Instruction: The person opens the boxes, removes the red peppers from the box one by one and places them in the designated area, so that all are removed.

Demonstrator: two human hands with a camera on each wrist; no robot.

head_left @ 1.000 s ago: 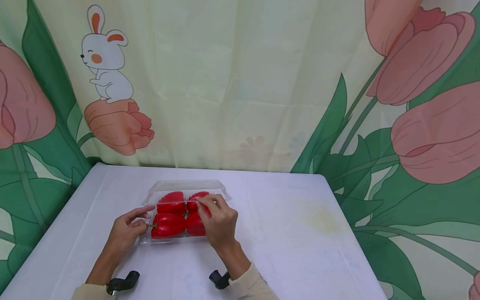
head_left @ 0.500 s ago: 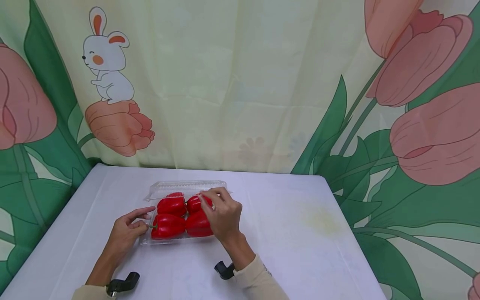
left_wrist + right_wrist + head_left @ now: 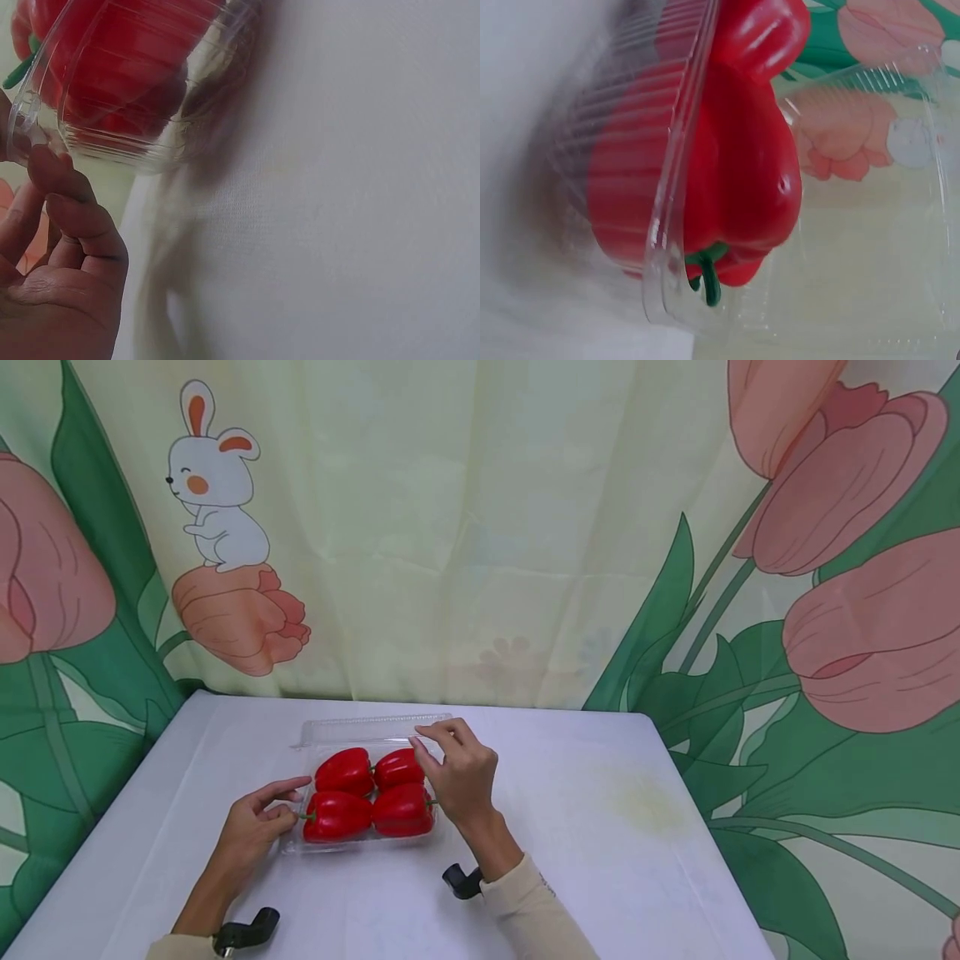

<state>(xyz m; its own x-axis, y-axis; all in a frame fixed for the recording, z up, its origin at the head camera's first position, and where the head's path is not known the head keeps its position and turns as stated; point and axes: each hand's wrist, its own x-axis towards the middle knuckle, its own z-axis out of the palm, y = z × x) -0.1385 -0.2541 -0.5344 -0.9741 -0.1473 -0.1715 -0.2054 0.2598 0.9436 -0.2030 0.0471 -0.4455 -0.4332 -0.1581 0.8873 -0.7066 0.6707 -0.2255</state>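
Note:
A clear plastic clamshell box (image 3: 337, 848) lies on the table with its ribbed lid (image 3: 360, 731) raised at the back. Several glossy red bell peppers (image 3: 337, 817) with green stems fill the tray in two rows. My left hand (image 3: 251, 827) holds the tray's left rim; in the left wrist view its thumb and fingers (image 3: 64, 180) pinch the rim beside a green stem (image 3: 19, 71). At the back right my right hand (image 3: 467, 772) pinches the lid's edge between thumb and index finger. In the right wrist view the lid (image 3: 855, 247) stands up behind a pepper (image 3: 742, 165).
A white cloth covers the table (image 3: 600, 860), with a faint yellowish stain at the right. Behind the table's far edge hangs a curtain (image 3: 465, 543) printed with tulips and a rabbit. Both wrists wear black camera mounts (image 3: 247, 928) below beige sleeves.
My right hand has moved back and to the right, swinging the lid up and away from over the rear peppers, which now show uncovered. The left hand stays at the rim.

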